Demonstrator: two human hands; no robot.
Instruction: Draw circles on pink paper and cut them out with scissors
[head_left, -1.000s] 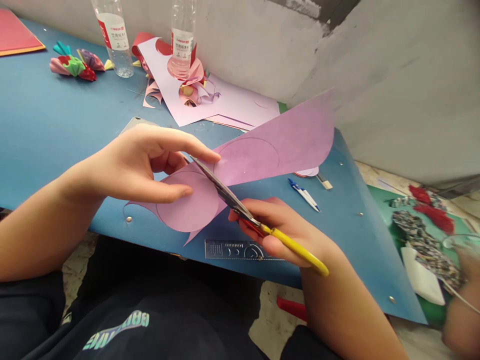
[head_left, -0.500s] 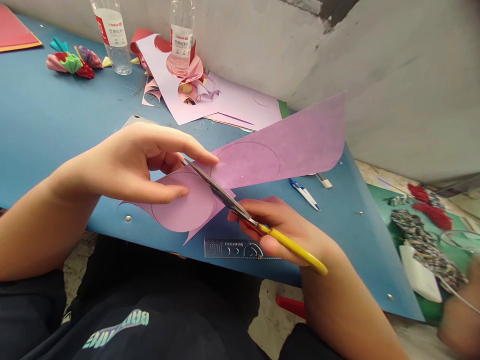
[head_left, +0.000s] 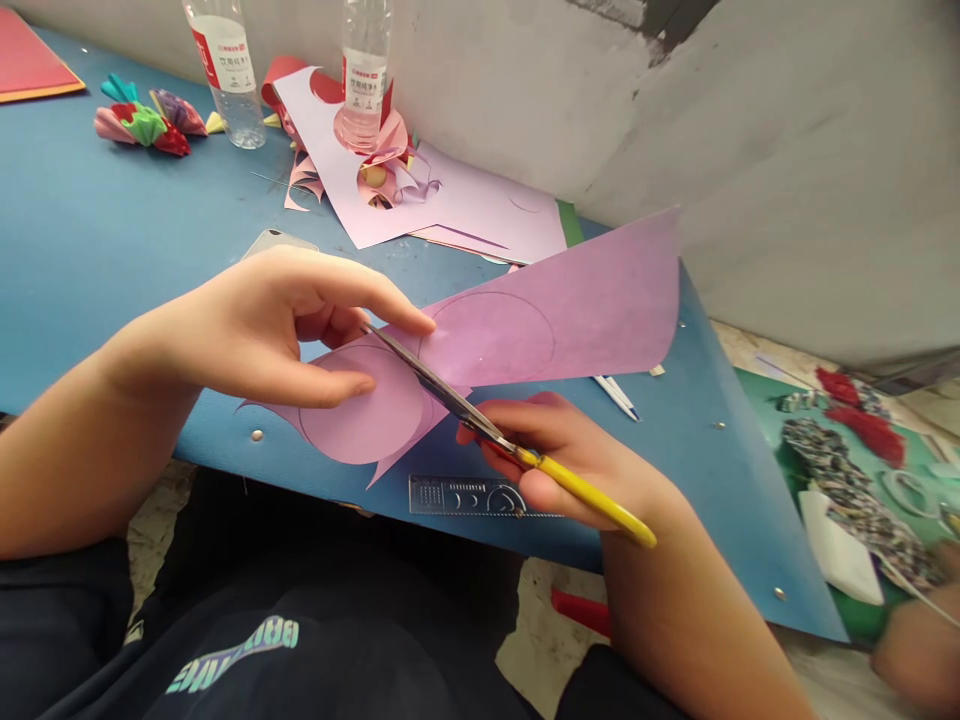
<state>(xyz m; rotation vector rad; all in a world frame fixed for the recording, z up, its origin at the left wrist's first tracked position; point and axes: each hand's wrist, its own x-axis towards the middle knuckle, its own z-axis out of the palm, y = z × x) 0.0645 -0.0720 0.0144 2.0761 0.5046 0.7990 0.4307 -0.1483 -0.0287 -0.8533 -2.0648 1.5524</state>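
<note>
My left hand [head_left: 300, 325] pinches a sheet of purple paper [head_left: 592, 300], thumb on the near part and forefinger further along. Pencilled circles are drawn on the sheet, and one round part [head_left: 364, 415] is partly cut along its outline. In my right hand [head_left: 562, 450] are scissors [head_left: 442, 390] with yellow-coated handles. Their blades lie across the paper between the two circles, nearly closed, with the tips close to my left fingers. The long end of the sheet rises to the right above the table.
A clear ruler [head_left: 480, 496] lies at the blue table's [head_left: 112, 240] near edge, and a pen [head_left: 619, 397] beyond my right hand. Two water bottles [head_left: 229, 75], paper scraps [head_left: 330, 160] and folded paper pieces [head_left: 146, 125] stand behind. Another person's hand [head_left: 919, 630] shows at right, near yarn [head_left: 855, 490].
The scissor blades have closed slightly on the paper. The sheet's raised right end has sunk a little and now covers more of the pen. The other person's hand has shifted.
</note>
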